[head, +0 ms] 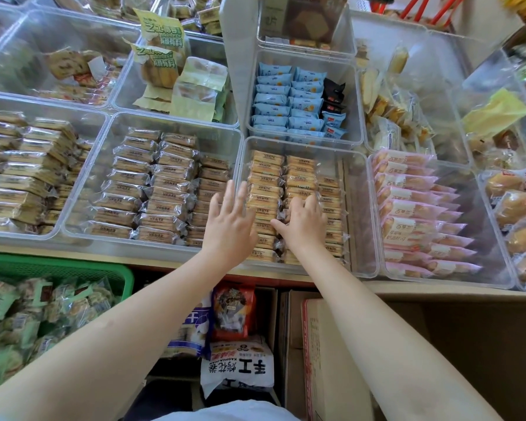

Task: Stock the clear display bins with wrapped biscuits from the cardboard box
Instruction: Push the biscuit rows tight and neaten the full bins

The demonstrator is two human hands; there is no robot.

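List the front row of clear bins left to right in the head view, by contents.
Tan biscuit bin → second tan biscuit bin → yellow biscuit bin, both hands in it → pink packet bin → bun bin.

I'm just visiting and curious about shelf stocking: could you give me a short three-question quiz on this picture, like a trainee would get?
1. True or false: the left hand has straight, spread fingers.
2. Which packets fill the bin directly behind the tan biscuit bin? A pink, B blue, C green.
3. Fill in: the right hand has its fingers curled on the wrapped ____.

Key: 1 true; 2 B, the blue packets; 3 biscuits.
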